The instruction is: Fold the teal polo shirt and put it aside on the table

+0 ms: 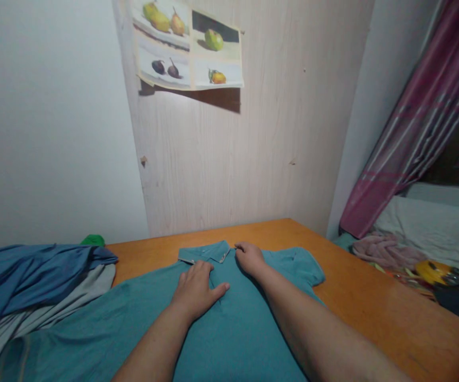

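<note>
A teal polo shirt (229,329) lies spread face up on an orange wooden table (372,302), its collar (205,252) pointing at the far wall. My left hand (195,289) rests flat on the chest just below the collar, fingers stretched out. My right hand (249,258) sits at the right side of the collar with its fingers curled down onto the fabric; whether it pinches cloth is hidden. One short sleeve (301,268) spreads out to the right.
A heap of blue and grey clothes (34,281) lies on the table's left side, with something green (93,240) behind it. A fruit poster (189,45) hangs on the wood-panel wall. To the right are a bed with bedding (428,233), a striped curtain (424,122) and clutter.
</note>
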{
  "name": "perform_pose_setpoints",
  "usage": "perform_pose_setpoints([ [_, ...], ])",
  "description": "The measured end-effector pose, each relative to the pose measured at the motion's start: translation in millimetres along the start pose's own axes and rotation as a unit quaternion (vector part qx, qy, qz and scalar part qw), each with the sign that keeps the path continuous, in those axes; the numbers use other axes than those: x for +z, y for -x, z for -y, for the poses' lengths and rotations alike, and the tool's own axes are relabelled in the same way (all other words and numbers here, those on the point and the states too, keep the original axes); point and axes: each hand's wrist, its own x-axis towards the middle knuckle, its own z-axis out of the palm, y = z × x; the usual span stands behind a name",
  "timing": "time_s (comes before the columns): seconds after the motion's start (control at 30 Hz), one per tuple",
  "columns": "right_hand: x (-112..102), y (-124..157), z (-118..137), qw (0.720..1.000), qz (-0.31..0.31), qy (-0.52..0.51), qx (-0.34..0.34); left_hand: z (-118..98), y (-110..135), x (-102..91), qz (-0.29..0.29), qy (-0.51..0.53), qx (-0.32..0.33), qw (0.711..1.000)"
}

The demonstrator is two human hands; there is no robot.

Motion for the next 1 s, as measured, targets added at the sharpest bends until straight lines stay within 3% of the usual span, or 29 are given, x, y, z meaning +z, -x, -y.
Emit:
perform_pose_setpoints([
  [0.17, 7.5, 28.3, 30.5, 0.994, 0.068, 0.016, -0.078, -0.7, 0.7, 0.6, -0.005, -0.004, 0.003, 1.0],
  [0.27, 5.4, 48.6, 24.9, 0.983, 0.128, 0.053, -0.116, -1.0, 0.6, 0.3, -0.002, 0.0, 0.001, 1.0],
  [0.37, -13.2, 54.8, -7.4, 0.978, 0.152, 0.122, -0.072, -0.8, 0.5, -0.5, -0.001, 0.004, -0.002, 1.0],
  [0.5, -47.6, 46.6, -52.7, 0.971, 0.121, 0.203, 0.028, -0.8, 0.5, -2.4, 0.007, 0.007, -0.006, 1.0],
  [0.57, -58.5, 44.9, -58.2, 0.97, 0.088, 0.218, 0.064, -0.7, 0.3, -2.7, 0.011, 0.007, -0.007, 1.0],
  [0.63, -62.4, 50.1, -48.2, 0.974, 0.063, 0.206, 0.066, -0.3, -0.2, -1.9, 0.009, 0.005, -0.005, 1.0],
  [0.7, -60.2, 63.9, -27.2, 0.984, 0.065, 0.166, 0.021, 0.5, -0.8, -0.5, 0.005, 0.003, -0.002, 1.0],
  [0.83, -51.1, 109.0, 11.3, 0.976, 0.157, 0.059, -0.137, 1.5, -0.8, 1.4, 0.001, -0.003, 0.003, 1.0],
  [0.9, -51.2, 127.7, 12.8, 0.964, 0.2, 0.047, -0.17, 1.4, -0.4, 1.1, 0.001, -0.008, 0.006, 1.0],
  [1.0, -60.3, 136.5, -8.9, 0.96, 0.222, 0.071, -0.157, 0.7, 0.0, 0.1, 0.0, -0.013, 0.005, 1.0],
])
